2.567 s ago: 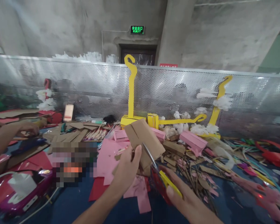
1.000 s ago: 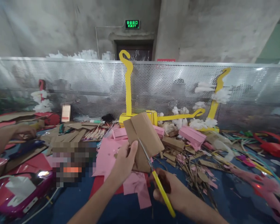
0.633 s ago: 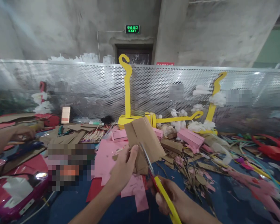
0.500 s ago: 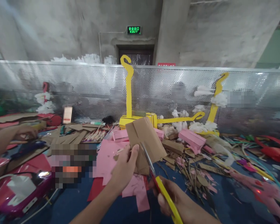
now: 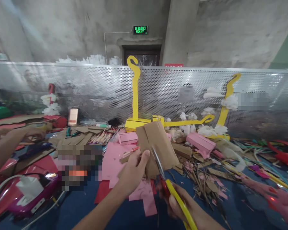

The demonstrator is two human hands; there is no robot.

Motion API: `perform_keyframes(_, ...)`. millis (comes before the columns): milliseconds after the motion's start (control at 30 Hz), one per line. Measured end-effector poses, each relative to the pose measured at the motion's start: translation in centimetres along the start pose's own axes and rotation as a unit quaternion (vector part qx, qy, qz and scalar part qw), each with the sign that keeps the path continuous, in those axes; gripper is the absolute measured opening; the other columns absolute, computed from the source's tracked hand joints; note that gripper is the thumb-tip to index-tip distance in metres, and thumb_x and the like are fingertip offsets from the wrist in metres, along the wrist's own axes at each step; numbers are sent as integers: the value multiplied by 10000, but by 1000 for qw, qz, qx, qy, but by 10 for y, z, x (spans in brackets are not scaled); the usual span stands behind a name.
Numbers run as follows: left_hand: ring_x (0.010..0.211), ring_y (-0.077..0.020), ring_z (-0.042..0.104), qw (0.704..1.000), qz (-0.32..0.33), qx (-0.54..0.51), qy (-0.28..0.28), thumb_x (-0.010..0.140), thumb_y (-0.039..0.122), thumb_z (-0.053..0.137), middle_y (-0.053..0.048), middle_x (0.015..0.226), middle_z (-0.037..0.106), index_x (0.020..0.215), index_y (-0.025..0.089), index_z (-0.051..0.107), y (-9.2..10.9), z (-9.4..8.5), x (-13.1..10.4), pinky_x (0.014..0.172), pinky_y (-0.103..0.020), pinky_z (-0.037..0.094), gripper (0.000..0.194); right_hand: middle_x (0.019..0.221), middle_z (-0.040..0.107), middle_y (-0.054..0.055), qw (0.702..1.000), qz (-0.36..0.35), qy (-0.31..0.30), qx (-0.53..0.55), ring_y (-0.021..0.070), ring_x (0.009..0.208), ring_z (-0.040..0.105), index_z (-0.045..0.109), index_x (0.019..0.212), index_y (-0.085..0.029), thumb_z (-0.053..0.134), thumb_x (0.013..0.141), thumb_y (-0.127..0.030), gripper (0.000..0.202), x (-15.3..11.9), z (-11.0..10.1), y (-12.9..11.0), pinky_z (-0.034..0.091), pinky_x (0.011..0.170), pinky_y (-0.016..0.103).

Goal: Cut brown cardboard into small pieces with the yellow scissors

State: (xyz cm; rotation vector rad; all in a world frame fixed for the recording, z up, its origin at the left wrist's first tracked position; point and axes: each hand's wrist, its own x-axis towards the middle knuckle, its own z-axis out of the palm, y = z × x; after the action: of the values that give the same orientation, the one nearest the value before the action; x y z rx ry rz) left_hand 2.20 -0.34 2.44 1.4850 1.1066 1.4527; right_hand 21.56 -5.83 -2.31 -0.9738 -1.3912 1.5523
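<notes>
Two grips on show, hands apart: left hand (image 5: 133,171) pinches folded cardboard (image 5: 162,142), tilted above pink paper (image 5: 112,161) mid-table; right hand (image 5: 188,198) wraps the handles of scissors (image 5: 180,201), blade (image 5: 158,161) against the card. Cutting looks like the step in hand; the next move calls for a firm left hold, thumb (image 5: 145,157) clear. Pink box (image 5: 201,143), yellow box (image 5: 137,125) seem closed; contents cannot be told.
</notes>
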Motion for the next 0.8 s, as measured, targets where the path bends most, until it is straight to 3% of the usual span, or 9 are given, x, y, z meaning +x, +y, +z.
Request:
perform_keyframes(167, 611, -142, 576, 1000, -18, -6, -15, 870, 556, 568, 14, 655, 601, 794, 181, 609, 1, -4, 0, 498, -214, 446, 385, 792, 586, 7, 999, 31, 21, 36, 103, 592, 480, 714, 1014, -246, 756, 696, -672, 534, 1, 8, -5, 446, 560, 214)
perform_keyframes(333, 500, -124, 558, 997, -57, -35, -38, 877, 572, 557, 40, 585, 567, 808, 192, 574, 1, -3, 0, 430, -211, 429, 387, 911, 642, 25, 996, 46, 56, 46, 111, 646, 521, 723, 1054, -237, 760, 718, -639, 526, -2, 16, -17, 461, 601, 217)
perform_keyframes(567, 322, -123, 546, 974, -87, -91, -188, 919, 585, 487, 19, 485, 610, 813, 186, 515, 5, -2, -2, 312, -200, 419, 413, 866, 659, 37, 994, 55, 74, 53, 133, 661, 546, 737, 1069, -220, 793, 683, -629, 564, -10, 14, -32, 488, 654, 270)
perform_keyframes(800, 247, -96, 486, 974, -111, -134, -143, 899, 544, 536, 33, 423, 584, 751, 180, 509, 8, -2, 0, 275, -168, 375, 394, 844, 643, 31, 995, 52, 41, 75, 125, 661, 536, 733, 1022, -208, 799, 700, -599, 511, -7, 19, -29, 464, 625, 242)
